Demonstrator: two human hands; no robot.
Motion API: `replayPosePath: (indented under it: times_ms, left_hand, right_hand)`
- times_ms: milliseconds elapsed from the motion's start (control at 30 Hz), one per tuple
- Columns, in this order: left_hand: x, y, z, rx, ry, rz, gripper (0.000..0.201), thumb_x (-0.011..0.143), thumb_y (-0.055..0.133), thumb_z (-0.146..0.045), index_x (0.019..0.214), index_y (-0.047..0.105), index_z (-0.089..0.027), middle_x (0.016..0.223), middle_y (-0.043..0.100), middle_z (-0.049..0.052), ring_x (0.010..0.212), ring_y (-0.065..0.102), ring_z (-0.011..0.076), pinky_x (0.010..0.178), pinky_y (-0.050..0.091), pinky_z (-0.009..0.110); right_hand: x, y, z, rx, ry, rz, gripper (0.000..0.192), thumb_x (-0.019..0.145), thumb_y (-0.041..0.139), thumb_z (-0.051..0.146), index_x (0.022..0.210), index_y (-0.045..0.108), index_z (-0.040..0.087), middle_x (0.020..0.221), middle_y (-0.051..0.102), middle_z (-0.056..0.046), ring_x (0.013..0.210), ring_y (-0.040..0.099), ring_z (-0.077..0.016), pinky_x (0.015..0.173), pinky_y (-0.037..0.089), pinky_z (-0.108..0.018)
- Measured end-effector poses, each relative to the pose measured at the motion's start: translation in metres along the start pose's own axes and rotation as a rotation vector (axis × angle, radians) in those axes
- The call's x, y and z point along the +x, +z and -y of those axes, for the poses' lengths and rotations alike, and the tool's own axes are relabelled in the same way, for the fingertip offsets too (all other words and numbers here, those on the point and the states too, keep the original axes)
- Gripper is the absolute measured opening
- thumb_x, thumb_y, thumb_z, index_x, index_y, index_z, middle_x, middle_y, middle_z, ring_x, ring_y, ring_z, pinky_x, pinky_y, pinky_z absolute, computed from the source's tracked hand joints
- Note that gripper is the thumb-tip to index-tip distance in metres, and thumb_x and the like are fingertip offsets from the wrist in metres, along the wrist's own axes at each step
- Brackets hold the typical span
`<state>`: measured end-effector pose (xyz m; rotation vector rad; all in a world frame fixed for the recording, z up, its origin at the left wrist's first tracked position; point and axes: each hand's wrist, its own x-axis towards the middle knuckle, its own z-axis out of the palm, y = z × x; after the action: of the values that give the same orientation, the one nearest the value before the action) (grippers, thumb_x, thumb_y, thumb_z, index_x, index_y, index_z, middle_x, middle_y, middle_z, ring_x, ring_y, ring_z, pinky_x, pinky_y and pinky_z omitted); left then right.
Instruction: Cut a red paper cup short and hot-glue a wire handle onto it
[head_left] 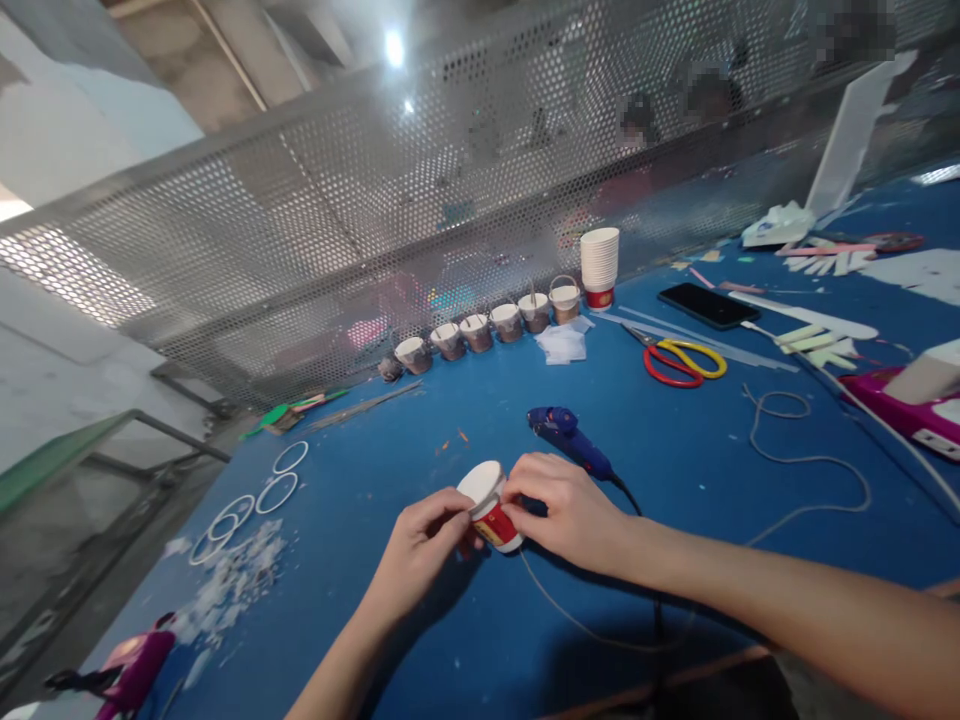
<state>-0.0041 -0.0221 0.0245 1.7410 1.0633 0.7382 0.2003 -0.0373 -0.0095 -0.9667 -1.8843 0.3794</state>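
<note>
Between my hands, a small red and white paper cup (498, 526) is held tilted just above the blue table. My left hand (426, 540) is closed on the cup's left side, thumb near the rim. Against its right side are the bent, pinched fingers of my right hand (566, 505); their tips are partly hidden. A thin grey cord (559, 605) runs from the cup's base, curving right beneath my right forearm. Just beyond my right hand lies a dark blue glue gun (568, 438), its black cable leading toward me.
Several brown-wrapped cups (506, 322) line the back, beside a stack of paper cups (599, 265). Scissors (682, 362) and a phone (708, 305) lie right. White rings (277, 493) and paper scraps (236, 585) are left. A perforated metal screen (337, 220) bounds the far edge.
</note>
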Motion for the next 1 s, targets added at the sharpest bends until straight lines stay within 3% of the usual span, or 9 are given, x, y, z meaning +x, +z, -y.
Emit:
replayPosePath:
  times_ms: [100, 333, 433, 533, 767, 1000]
  left_hand:
    - [0.001, 0.003, -0.002, 0.083, 0.021, -0.015, 0.018, 0.084, 0.059, -0.028, 0.078, 0.07, -0.014, 0.064, 0.061, 0.001, 0.056, 0.056, 0.0112, 0.056, 0.045, 0.022]
    - [0.0, 0.006, -0.004, 0.188, 0.071, -0.078, 0.023, 0.084, 0.059, -0.033, 0.077, 0.07, -0.014, 0.062, 0.056, 0.0, 0.053, 0.053, 0.0112, 0.053, 0.042, 0.022]
    - [-0.002, 0.006, -0.005, 0.257, 0.119, -0.101, 0.022, 0.084, 0.058, -0.031, 0.076, 0.071, -0.015, 0.062, 0.056, 0.001, 0.055, 0.053, 0.0122, 0.055, 0.042, 0.023]
    - [-0.003, 0.008, -0.006, 0.296, 0.152, -0.105, 0.021, 0.085, 0.057, -0.03, 0.078, 0.071, -0.015, 0.064, 0.058, 0.001, 0.058, 0.054, 0.0127, 0.056, 0.043, 0.023]
    - [-0.005, 0.01, -0.005, 0.36, 0.183, -0.112, 0.022, 0.087, 0.056, -0.03, 0.08, 0.071, -0.016, 0.063, 0.058, 0.0, 0.058, 0.054, 0.0123, 0.057, 0.042, 0.022]
    - [-0.005, 0.012, -0.005, 0.388, 0.238, -0.09, 0.021, 0.088, 0.055, -0.027, 0.079, 0.071, -0.017, 0.061, 0.057, -0.001, 0.057, 0.055, 0.0117, 0.057, 0.042, 0.021]
  right_hand:
    - [0.0, 0.001, 0.002, 0.115, 0.045, 0.011, 0.013, 0.081, 0.061, 0.01, 0.071, 0.061, 0.018, 0.075, 0.06, -0.001, 0.065, 0.053, -0.0121, 0.061, 0.041, -0.024]
    - [0.006, -0.005, 0.015, 0.518, 0.482, 0.155, 0.01, 0.078, 0.057, 0.01, 0.074, 0.055, 0.018, 0.055, 0.047, 0.008, 0.047, 0.043, -0.0069, 0.045, 0.032, -0.019]
    - [0.007, -0.005, 0.019, 0.645, 0.549, 0.181, 0.012, 0.075, 0.063, 0.011, 0.078, 0.054, 0.018, 0.06, 0.051, 0.007, 0.05, 0.046, -0.007, 0.047, 0.035, -0.018]
    - [0.006, -0.004, 0.019, 0.612, 0.515, 0.201, 0.014, 0.075, 0.068, 0.016, 0.078, 0.054, 0.019, 0.058, 0.051, 0.008, 0.051, 0.045, -0.0076, 0.048, 0.035, -0.019]
    - [0.001, -0.004, 0.016, 0.251, 0.212, 0.09, 0.012, 0.08, 0.062, 0.009, 0.072, 0.062, 0.018, 0.064, 0.05, 0.005, 0.057, 0.044, -0.0082, 0.055, 0.033, -0.021]
    - [0.001, -0.003, 0.013, 0.159, 0.187, 0.015, 0.014, 0.081, 0.058, 0.012, 0.069, 0.06, 0.019, 0.062, 0.049, 0.004, 0.056, 0.045, -0.0093, 0.054, 0.035, -0.021]
